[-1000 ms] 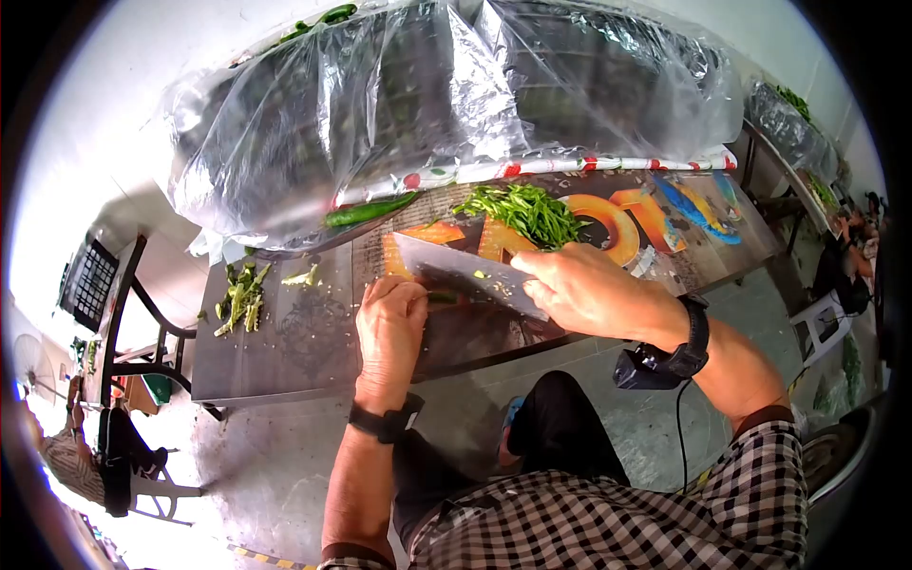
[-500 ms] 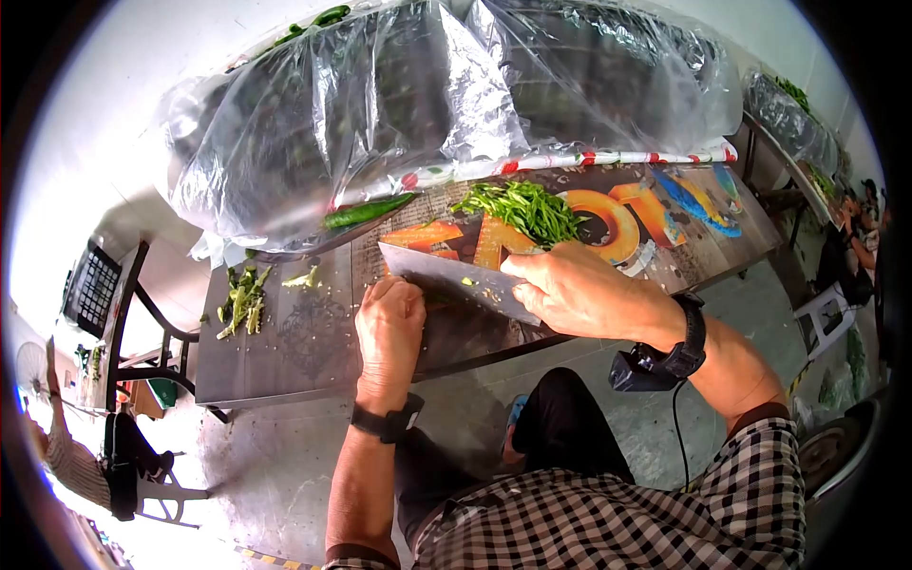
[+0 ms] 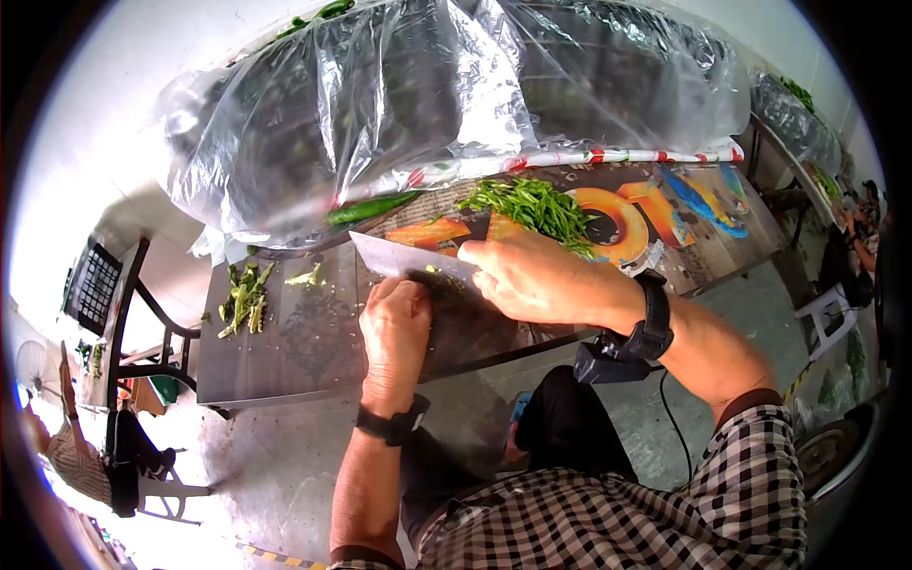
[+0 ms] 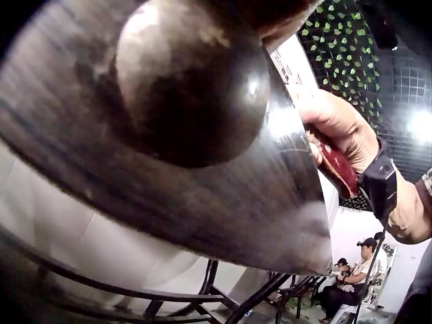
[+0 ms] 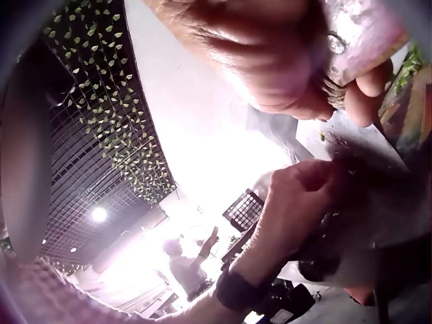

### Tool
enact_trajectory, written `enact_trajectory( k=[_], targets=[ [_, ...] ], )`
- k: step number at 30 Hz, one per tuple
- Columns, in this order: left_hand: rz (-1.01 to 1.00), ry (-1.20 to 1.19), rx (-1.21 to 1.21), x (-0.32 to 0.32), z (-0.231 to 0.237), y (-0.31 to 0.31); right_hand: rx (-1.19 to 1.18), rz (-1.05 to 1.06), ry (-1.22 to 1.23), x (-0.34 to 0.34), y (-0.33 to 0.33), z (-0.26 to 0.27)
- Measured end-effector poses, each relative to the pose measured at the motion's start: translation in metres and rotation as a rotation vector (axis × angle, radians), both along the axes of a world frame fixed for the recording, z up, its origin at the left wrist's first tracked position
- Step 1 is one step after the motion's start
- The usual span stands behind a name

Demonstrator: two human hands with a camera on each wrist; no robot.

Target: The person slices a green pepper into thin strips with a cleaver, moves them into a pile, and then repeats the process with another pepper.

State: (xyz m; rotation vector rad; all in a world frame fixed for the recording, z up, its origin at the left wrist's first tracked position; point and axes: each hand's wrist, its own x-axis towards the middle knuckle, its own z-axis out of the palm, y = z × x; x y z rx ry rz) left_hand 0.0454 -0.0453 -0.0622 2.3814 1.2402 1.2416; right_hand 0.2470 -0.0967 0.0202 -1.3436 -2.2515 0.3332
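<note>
In the head view my right hand (image 3: 541,280) grips a cleaver (image 3: 404,256), its broad blade tilted and reaching left past the other hand's fingertips. Small green bits cling to the blade. The left wrist view shows the cleaver's reddish handle (image 4: 339,172) inside the right hand. My left hand (image 3: 394,328) rests at the table with curled fingers, pinching a green pepper that the blade and fingers now hide. Beyond the right hand lies a heap of green strips (image 3: 532,209). A whole long green pepper (image 3: 370,208) lies behind the blade, and green scraps (image 3: 245,299) lie at the left.
Clear plastic sheeting (image 3: 285,123) covers a long bulky stack along the table's far side. The dark printed table (image 3: 285,370) ends just in front of my body. Another person (image 3: 81,461) sits at far left, near a black crate (image 3: 95,285).
My right hand and the cleaver have moved left, across the left fingertips. The green pepper piece seen beside the left thumb is now covered. My left hand has barely shifted.
</note>
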Motion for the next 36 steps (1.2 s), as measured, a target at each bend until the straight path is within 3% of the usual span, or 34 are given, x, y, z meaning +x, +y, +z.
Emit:
enact_trajectory(
  k=[8,12,21,36],
  targets=[
    [-0.026,-0.047,0.061,0.001,-0.002,0.0,0.173,-0.05,0.006,0.021,-0.026,0.003],
    [-0.036,-0.021,0.087,0.002,-0.004,0.001,0.029,-0.038,-0.005,0.02,-0.038,0.011],
    [-0.018,-0.031,0.129,0.002,-0.005,0.001,-0.054,-0.02,0.014,0.024,-0.037,0.016],
    [0.0,-0.02,0.053,0.001,-0.002,0.0,0.048,0.026,0.028,-0.004,0.007,-0.004]
  ],
)
